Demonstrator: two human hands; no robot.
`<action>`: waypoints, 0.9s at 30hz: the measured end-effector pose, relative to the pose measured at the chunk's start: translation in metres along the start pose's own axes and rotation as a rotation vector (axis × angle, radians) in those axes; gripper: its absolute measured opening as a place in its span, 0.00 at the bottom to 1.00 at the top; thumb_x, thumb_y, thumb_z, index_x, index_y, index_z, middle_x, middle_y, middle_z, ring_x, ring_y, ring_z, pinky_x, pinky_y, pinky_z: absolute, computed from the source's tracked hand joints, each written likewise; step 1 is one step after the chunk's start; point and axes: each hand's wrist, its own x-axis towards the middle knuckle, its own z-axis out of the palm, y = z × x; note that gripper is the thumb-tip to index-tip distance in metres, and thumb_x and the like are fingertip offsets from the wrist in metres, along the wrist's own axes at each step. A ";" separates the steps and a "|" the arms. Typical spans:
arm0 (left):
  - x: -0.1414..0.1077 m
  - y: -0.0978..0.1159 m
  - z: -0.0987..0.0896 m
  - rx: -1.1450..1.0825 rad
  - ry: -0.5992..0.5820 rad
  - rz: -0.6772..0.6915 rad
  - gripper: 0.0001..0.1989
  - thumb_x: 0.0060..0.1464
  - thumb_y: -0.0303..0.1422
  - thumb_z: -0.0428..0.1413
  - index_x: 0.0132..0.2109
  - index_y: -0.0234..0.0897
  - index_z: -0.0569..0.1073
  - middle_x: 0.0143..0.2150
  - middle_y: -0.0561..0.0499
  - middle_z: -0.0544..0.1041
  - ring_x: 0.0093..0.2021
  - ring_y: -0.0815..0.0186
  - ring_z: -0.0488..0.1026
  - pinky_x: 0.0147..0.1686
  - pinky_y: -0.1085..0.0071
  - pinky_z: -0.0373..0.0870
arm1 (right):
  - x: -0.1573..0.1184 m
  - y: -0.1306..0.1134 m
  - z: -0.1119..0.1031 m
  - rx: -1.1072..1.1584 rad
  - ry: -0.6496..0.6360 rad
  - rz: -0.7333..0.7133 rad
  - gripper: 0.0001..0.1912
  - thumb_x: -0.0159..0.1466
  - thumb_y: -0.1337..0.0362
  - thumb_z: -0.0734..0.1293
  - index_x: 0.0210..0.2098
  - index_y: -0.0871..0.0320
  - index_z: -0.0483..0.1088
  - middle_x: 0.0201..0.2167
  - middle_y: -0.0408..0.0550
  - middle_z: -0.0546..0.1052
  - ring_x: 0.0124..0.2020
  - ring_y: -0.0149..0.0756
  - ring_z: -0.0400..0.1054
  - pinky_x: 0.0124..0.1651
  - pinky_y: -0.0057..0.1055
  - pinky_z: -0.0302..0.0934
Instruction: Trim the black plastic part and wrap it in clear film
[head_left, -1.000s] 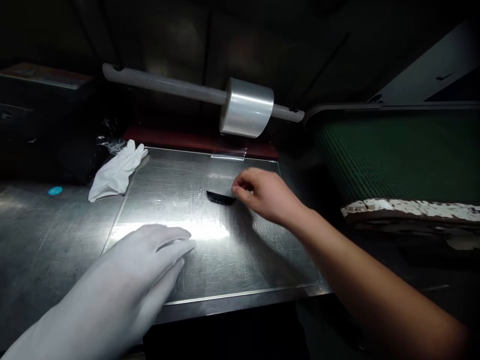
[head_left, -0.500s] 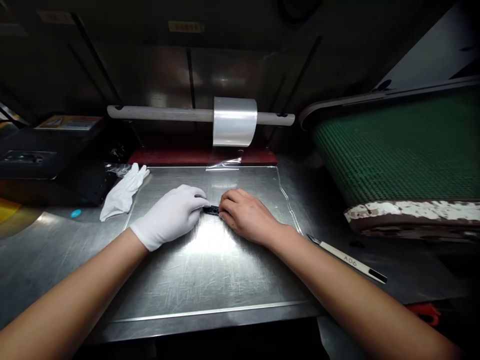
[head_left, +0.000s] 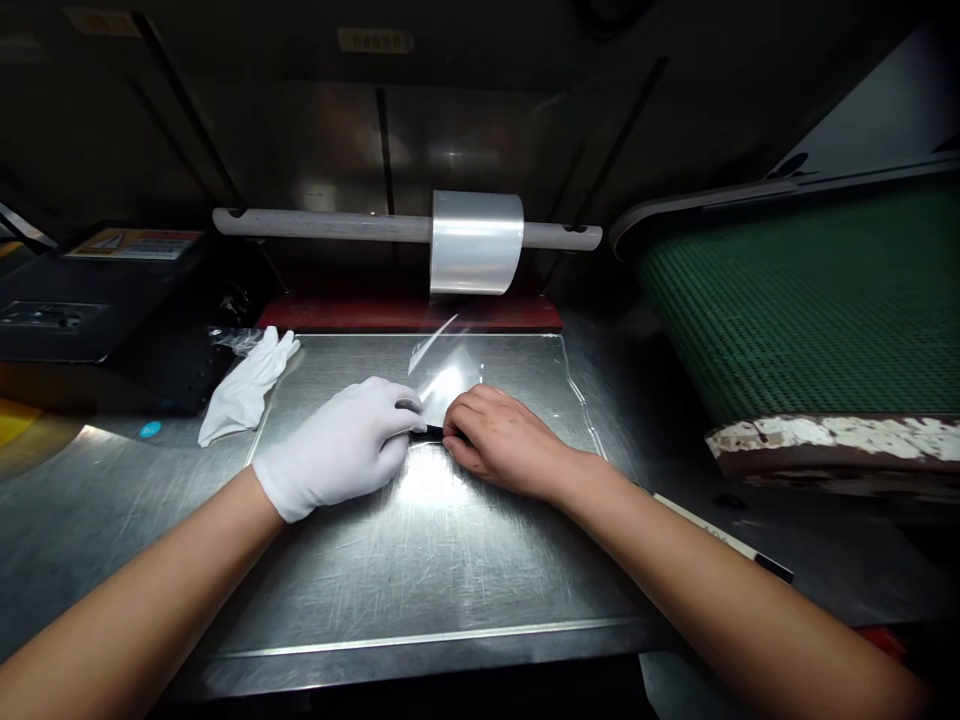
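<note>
My left hand (head_left: pixel 341 445), in a white glove, and my bare right hand (head_left: pixel 499 438) meet at the middle of a scratched metal plate (head_left: pixel 420 560). Between their fingertips lies a small dark flat piece (head_left: pixel 433 431), mostly hidden, and both hands pinch it. A sheet of clear film (head_left: pixel 444 375) stretches from the piece up toward the film roll (head_left: pixel 475 242), which sits on a grey bar (head_left: pixel 315 226) at the back.
A spare white glove (head_left: pixel 246 388) lies at the plate's back left corner. A green conveyor belt (head_left: pixel 810 300) with a worn white edge fills the right side. A pen-like tool (head_left: pixel 724 538) lies to the right of my forearm. A dark machine (head_left: pixel 90 290) stands at the left.
My left hand came in from the near left and joined my right hand on the dark piece. The clear film, earlier flat near the roll, now reaches down to the hands.
</note>
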 end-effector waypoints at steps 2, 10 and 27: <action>-0.001 0.007 -0.003 0.013 -0.044 -0.007 0.11 0.63 0.33 0.59 0.51 0.44 0.81 0.50 0.49 0.79 0.51 0.54 0.74 0.54 0.56 0.73 | -0.002 0.001 -0.003 0.052 -0.011 0.006 0.06 0.73 0.65 0.66 0.42 0.60 0.75 0.39 0.49 0.79 0.44 0.42 0.69 0.51 0.39 0.64; 0.006 0.010 0.004 0.149 -0.061 -0.052 0.10 0.68 0.37 0.54 0.40 0.39 0.76 0.42 0.46 0.75 0.45 0.54 0.72 0.45 0.56 0.71 | 0.000 0.001 -0.011 0.160 -0.060 0.069 0.07 0.74 0.64 0.66 0.42 0.60 0.75 0.40 0.49 0.80 0.44 0.41 0.71 0.51 0.39 0.64; 0.015 0.008 0.015 0.127 -0.036 -0.060 0.14 0.71 0.38 0.52 0.39 0.38 0.76 0.40 0.46 0.77 0.43 0.55 0.72 0.46 0.57 0.71 | -0.011 -0.005 -0.004 0.119 -0.002 0.061 0.08 0.71 0.67 0.70 0.50 0.58 0.74 0.46 0.48 0.80 0.48 0.44 0.69 0.54 0.41 0.64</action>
